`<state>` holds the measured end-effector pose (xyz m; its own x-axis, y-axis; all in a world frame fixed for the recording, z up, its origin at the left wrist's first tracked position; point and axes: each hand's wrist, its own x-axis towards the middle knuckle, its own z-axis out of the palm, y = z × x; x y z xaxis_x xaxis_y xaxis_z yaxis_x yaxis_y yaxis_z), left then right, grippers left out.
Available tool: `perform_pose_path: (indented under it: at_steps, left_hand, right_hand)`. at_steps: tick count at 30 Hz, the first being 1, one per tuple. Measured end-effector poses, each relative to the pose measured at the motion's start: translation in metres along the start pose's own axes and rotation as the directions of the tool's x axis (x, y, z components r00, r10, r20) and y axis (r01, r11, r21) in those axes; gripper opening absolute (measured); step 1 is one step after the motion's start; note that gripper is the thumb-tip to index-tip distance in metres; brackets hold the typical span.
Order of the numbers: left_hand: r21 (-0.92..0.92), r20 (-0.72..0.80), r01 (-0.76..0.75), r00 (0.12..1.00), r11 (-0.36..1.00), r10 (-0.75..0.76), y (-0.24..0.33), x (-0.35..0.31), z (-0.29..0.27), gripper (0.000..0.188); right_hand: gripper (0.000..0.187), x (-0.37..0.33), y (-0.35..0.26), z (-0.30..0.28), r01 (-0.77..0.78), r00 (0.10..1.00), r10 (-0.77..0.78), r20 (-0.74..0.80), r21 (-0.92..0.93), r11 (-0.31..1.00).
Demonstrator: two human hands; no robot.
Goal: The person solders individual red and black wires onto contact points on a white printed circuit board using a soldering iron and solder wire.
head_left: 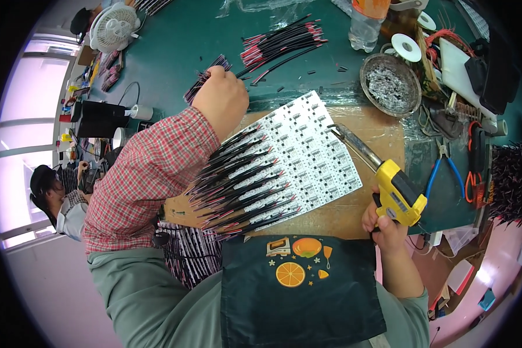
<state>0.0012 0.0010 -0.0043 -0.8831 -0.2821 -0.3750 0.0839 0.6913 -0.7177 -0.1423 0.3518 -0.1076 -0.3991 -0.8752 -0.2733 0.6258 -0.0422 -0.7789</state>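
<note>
A yellow and black soldering gun (401, 194) is gripped in my right hand (385, 229); its metal tip hangs over the upper right edge of a white circuit board panel (316, 151). Rows of black and red wires (243, 180) lie along the panel's left side and stick out past it. My left hand (223, 97) is beyond the panel's upper left corner, fingers curled down at a small bundle of thin dark wires (194, 90). What those fingers pinch is hidden under the hand. The panel lies on a brown board (383, 136).
Beyond the panel lies a pile of black and red wires (284, 43). On the right are a round bowl of grey-white scraps (390, 86), blue-handled pliers (442, 168), an orange-handled cutter (475, 162) and a plastic bottle (366, 26). A white fan (115, 27) stands far left.
</note>
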Motion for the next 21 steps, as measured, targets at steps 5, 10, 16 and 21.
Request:
perform_pose_path:
  at_steps: [5,10,16,21]
  left_hand:
    - [-0.013,-0.013,0.040,0.999,0.999,-0.040,0.010,0.006,0.015,0.013]
    - [-0.323,0.079,0.142,0.989,0.936,-0.123,0.007,0.005,0.017,0.014]
    - [-0.848,0.071,0.226,0.945,0.480,-0.319,0.005,-0.011,0.040,0.021]
    - [-0.948,0.280,0.317,0.849,0.008,-0.448,0.011,-0.019,0.060,0.027]
  right_hand:
    - [0.078,0.000,0.001,0.000,-0.012,1.000,0.012,-0.001,0.006,1.000]
    - [0.078,0.000,0.001,-0.002,-0.011,1.000,0.011,0.003,0.015,1.000]
    - [0.077,0.000,0.002,-0.001,-0.021,1.000,0.021,0.008,0.016,1.000]
    - [0.076,0.001,0.000,0.001,-0.024,1.000,0.024,0.018,-0.008,1.000]
